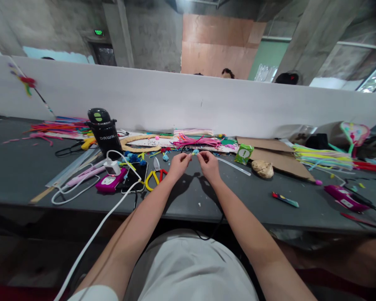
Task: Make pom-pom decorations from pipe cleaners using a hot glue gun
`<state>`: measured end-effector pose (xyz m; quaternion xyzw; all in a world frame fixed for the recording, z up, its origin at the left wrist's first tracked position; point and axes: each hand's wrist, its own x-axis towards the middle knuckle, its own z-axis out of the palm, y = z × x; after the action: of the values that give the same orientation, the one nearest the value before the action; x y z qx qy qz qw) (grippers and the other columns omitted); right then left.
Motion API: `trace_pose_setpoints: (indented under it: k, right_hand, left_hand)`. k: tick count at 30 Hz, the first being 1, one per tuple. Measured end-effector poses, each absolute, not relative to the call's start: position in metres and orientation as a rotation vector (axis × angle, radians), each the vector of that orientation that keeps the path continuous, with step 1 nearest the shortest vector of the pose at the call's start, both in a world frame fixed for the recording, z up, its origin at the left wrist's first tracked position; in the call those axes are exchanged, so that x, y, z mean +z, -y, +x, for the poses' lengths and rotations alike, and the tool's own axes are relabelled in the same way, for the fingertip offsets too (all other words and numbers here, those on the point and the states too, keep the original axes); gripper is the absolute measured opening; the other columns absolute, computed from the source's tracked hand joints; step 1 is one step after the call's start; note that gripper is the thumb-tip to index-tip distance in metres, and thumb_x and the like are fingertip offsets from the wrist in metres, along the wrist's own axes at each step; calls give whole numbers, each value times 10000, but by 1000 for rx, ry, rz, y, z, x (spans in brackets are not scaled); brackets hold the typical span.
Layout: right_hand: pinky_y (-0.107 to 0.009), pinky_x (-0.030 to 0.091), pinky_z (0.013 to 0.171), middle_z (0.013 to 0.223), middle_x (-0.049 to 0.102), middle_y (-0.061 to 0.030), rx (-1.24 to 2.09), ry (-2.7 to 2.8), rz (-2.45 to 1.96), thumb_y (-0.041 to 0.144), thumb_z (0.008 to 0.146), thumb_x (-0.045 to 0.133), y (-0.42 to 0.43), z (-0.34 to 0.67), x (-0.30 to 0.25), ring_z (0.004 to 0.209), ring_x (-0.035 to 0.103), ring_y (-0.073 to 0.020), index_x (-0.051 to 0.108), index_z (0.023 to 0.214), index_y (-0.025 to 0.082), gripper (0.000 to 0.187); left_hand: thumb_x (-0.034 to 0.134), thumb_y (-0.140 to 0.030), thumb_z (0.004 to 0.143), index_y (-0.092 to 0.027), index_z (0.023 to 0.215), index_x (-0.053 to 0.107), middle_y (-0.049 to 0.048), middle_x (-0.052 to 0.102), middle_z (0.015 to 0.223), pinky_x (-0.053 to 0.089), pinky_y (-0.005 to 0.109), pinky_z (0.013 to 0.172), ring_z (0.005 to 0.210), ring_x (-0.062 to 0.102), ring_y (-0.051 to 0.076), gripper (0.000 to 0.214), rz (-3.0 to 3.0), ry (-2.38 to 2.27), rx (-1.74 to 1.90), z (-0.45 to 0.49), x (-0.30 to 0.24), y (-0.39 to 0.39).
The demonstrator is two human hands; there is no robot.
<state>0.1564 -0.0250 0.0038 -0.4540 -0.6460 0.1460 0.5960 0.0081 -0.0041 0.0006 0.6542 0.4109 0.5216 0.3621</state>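
Observation:
A small light-blue and yellow piece (194, 152), apparently pipe cleaner, is held between my two hands just above the table. My left hand (179, 165) pinches its left side, and my right hand (209, 165) pinches the right side. The fingers cover most of it, so its exact shape is hidden. Left of my left wrist lie scissors (157, 180) with one yellow and one red handle. A bundle of pink pipe cleaners (198, 141) sits behind my hands. Close to my right hand is a clear glue stick (236, 167).
A black tumbler (105, 136), a phone (137, 177) and a purple power strip (110, 182) with a white cable are at left. Right are a green packet (244, 154), a tan lump (262, 169), cardboard (280, 165) and a small tube (285, 200). A white partition (159, 98) stands behind.

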Motion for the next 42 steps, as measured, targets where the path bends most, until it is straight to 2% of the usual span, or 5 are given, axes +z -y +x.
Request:
trace_pose_setpoints:
  k: [21, 33, 42]
  right_hand:
    - [-287, 447, 666, 772, 645, -41, 265, 1503, -1090, 418, 886, 521, 26, 160, 6, 674, 580, -166, 604, 855, 183, 252]
    - [-289, 469, 641, 739, 654, -36, 281, 1453, -1126, 411, 839, 563, 29, 158, 8, 638, 588, -162, 616, 814, 187, 232]
    - [-324, 526, 659, 807, 716, -77, 431, 1447, -1160, 514, 820, 576, 23, 159, 3, 716, 644, -203, 706, 904, 167, 381]
  left_hand:
    - [547, -537, 819, -142, 713, 643, -34, 458, 502, 289, 235, 487, 496, 395, 105, 420, 1748, -1062, 1316, 8, 4, 8]
    - [543, -548, 821, -147, 663, 607, -38, 431, 487, 281, 240, 483, 478, 373, 96, 435, 1683, -1054, 1377, 6, 9, 9]
    - [553, -533, 819, -148, 661, 617, -38, 425, 485, 284, 240, 486, 480, 371, 96, 421, 1702, -1026, 1370, 4, 7, 6]
